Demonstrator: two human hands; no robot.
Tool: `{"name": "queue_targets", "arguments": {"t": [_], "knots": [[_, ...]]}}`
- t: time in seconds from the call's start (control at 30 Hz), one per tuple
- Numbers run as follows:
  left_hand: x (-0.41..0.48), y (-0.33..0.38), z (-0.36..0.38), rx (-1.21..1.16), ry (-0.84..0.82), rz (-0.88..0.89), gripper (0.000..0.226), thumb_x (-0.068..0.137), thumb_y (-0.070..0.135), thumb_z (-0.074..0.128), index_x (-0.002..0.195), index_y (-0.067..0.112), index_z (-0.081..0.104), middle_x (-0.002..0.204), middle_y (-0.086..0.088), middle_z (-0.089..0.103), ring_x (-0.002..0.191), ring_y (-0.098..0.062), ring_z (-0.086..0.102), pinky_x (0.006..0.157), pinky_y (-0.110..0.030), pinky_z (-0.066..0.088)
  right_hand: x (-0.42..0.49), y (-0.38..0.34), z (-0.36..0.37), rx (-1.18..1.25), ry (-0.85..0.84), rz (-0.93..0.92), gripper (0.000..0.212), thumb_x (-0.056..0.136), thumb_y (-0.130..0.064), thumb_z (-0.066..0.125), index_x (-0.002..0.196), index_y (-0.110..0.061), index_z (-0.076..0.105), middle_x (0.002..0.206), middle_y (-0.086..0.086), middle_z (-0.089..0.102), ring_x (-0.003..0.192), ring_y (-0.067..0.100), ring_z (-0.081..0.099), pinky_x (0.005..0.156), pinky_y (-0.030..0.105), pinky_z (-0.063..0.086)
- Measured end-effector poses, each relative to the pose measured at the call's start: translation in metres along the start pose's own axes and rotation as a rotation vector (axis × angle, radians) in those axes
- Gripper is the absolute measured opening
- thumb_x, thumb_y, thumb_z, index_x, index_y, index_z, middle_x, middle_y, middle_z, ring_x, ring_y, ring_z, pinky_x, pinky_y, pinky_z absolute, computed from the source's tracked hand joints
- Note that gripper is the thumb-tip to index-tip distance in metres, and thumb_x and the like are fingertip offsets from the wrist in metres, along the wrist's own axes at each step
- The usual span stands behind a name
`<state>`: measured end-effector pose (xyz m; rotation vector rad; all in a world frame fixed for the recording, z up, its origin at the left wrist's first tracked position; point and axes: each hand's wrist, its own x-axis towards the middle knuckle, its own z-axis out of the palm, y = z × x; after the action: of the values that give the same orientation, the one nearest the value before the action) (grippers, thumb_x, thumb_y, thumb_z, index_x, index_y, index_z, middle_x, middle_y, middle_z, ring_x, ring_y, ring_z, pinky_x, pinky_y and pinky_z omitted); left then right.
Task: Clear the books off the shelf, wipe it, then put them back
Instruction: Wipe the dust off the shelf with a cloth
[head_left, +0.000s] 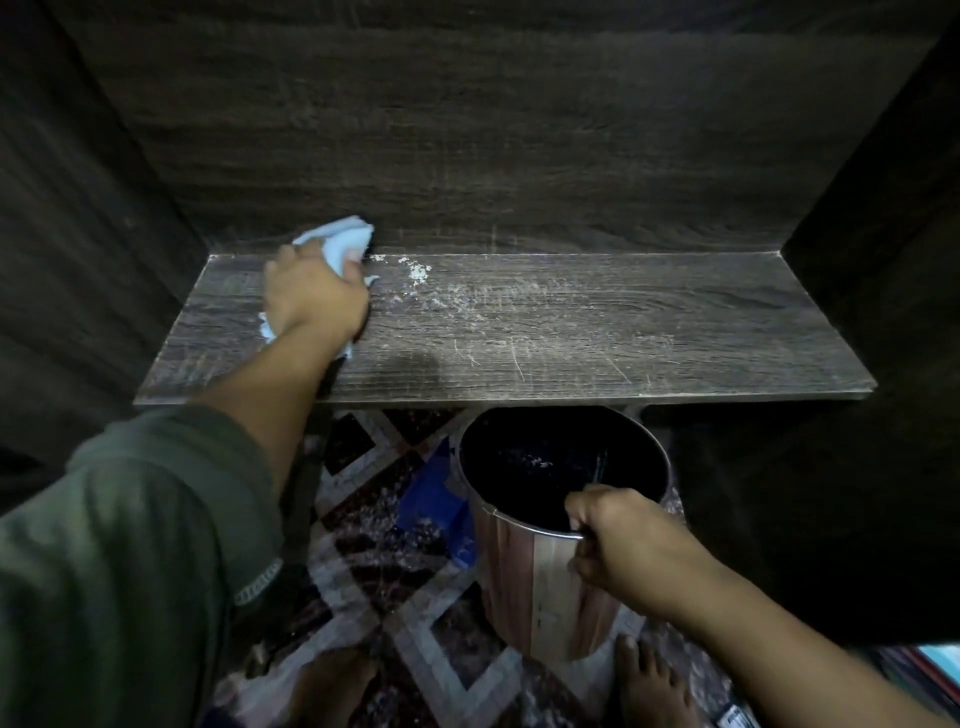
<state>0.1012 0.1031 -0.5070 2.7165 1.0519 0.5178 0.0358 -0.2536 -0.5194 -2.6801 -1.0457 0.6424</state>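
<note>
At shelf (519, 332) back-left corner, left hand (311, 299) clutching cloth (340, 239); right hand (623, 545) gripping bin (540, 587) rim.

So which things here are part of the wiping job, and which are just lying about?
In the job:
shelf
blue cloth, held by left hand
white dust
metal bin, rim gripped by right hand

Lying about:
patterned floor
</note>
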Motion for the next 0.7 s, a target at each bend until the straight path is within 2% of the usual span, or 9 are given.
{"name": "queue_targets", "arguments": {"t": [0.1,0.27,0.37,0.43,0.47,0.5,0.6,0.63,0.7], "knots": [[-0.013,0.029,0.006,0.027,-0.008,0.080,0.051,0.097,0.044,0.035,0.130,0.008,0.051,0.128,-0.023,0.053,0.116,-0.040,0.046,0.098,-0.042,0.035,-0.001,-0.002,-0.001,-0.007,0.012,-0.004,0.024,0.081,-0.023,0.065,0.081,-0.022,0.041,0.095,-0.003,0.050,0.094,0.026,0.058,0.066,0.031,0.037],[-0.018,0.047,0.004,0.023,-0.069,0.149,0.048,0.097,0.047,0.035,0.132,0.021,0.053,0.132,-0.012,0.051,0.120,-0.034,0.043,0.095,-0.043,0.035,-0.001,0.004,0.004,0.004,0.020,-0.014,0.024,0.077,-0.024,0.067,0.080,-0.023,0.043,0.097,-0.001,0.054,0.093,0.026,0.060,0.069,0.031,0.044],[-0.019,0.051,0.002,-0.240,-0.228,0.298,0.043,0.094,0.050,0.038,0.122,0.028,0.062,0.122,-0.005,0.060,0.114,-0.031,0.051,0.097,-0.042,0.041,0.000,0.007,0.006,0.017,0.018,-0.006,0.025,0.075,-0.023,0.066,0.078,-0.022,0.040,0.094,-0.002,0.054,0.092,0.026,0.060,0.070,0.032,0.045],[-0.029,0.057,0.002,-0.492,-0.309,0.354,0.041,0.089,0.051,0.040,0.111,0.029,0.068,0.103,-0.001,0.068,0.096,-0.026,0.061,0.086,-0.040,0.050,0.000,0.010,0.005,0.023,0.022,-0.014,0.025,0.074,-0.023,0.065,0.077,-0.024,0.040,0.094,-0.002,0.054,0.091,0.026,0.060,0.070,0.032,0.044],[-0.035,0.059,0.003,-0.548,-0.288,0.380,0.039,0.090,0.047,0.041,0.110,0.027,0.069,0.099,0.000,0.069,0.091,-0.025,0.063,0.081,-0.037,0.050,0.000,0.011,0.005,0.027,0.021,-0.017,0.025,0.074,-0.023,0.066,0.077,-0.024,0.040,0.093,-0.002,0.055,0.091,0.026,0.060,0.071,0.032,0.044],[-0.039,0.060,0.004,-0.558,-0.196,0.416,0.037,0.092,0.042,0.043,0.112,0.024,0.068,0.102,-0.001,0.070,0.092,-0.025,0.062,0.080,-0.033,0.048,0.000,0.012,0.005,0.032,0.023,-0.019,0.025,0.073,-0.023,0.066,0.077,-0.024,0.041,0.093,-0.002,0.055,0.090,0.026,0.060,0.071,0.033,0.045],[-0.030,0.055,-0.003,-0.441,0.234,0.394,0.034,0.094,0.025,0.046,0.122,0.017,0.064,0.120,-0.004,0.063,0.105,-0.029,0.052,0.088,-0.035,0.038,-0.001,0.014,0.003,0.033,0.031,-0.004,0.024,0.075,-0.024,0.066,0.078,-0.022,0.042,0.095,-0.001,0.055,0.090,0.027,0.060,0.070,0.034,0.047],[-0.023,0.051,-0.007,-0.414,0.294,0.358,0.033,0.094,0.024,0.047,0.122,0.018,0.063,0.124,-0.003,0.061,0.108,-0.029,0.050,0.090,-0.036,0.036,-0.001,0.014,0.003,0.031,0.034,0.000,0.024,0.075,-0.024,0.067,0.079,-0.021,0.043,0.095,-0.001,0.055,0.091,0.027,0.060,0.070,0.033,0.046],[-0.009,0.042,-0.009,-0.347,0.273,0.338,0.032,0.094,0.025,0.048,0.124,0.021,0.061,0.127,-0.003,0.057,0.113,-0.030,0.046,0.093,-0.038,0.035,-0.003,0.014,0.002,0.014,0.034,0.000,0.021,0.077,-0.024,0.067,0.084,-0.019,0.047,0.097,-0.001,0.055,0.092,0.026,0.059,0.066,0.031,0.042]]}}
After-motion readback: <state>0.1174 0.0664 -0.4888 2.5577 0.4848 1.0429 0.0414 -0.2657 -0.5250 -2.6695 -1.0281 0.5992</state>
